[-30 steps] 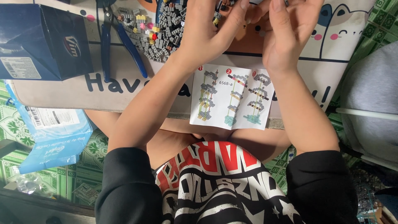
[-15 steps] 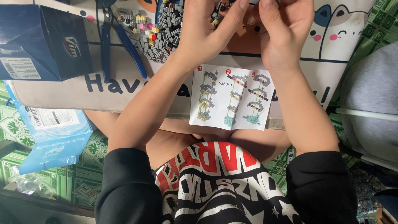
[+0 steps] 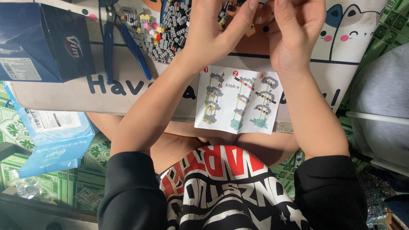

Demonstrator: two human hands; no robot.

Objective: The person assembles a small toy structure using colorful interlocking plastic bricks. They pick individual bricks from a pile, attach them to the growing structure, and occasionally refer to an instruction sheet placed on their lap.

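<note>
Fingertips [image 3: 251, 6] of both hands meet at the top edge of the view, pinched close together; whatever small piece they grip is cut off or hidden, so I cannot tell what it is. Nearest the camera is the person's black shirt with red and white lettering [image 3: 221, 191]. Beyond it a white folded instruction sheet with three numbered building diagrams [image 3: 238, 100] lies at the near edge of a pale low table printed with a cartoon cat [image 3: 349, 38]. The left hand [image 3: 215, 32] and right hand [image 3: 294, 36] hover above the sheet's far side. A heap of tiny grey building bricks with a few coloured ones [image 3: 164, 32] lies just left of the left hand. Blue-handled pliers [image 3: 123, 42] rest further left, beside a dark blue cardboard box [image 3: 42, 40].
</note>
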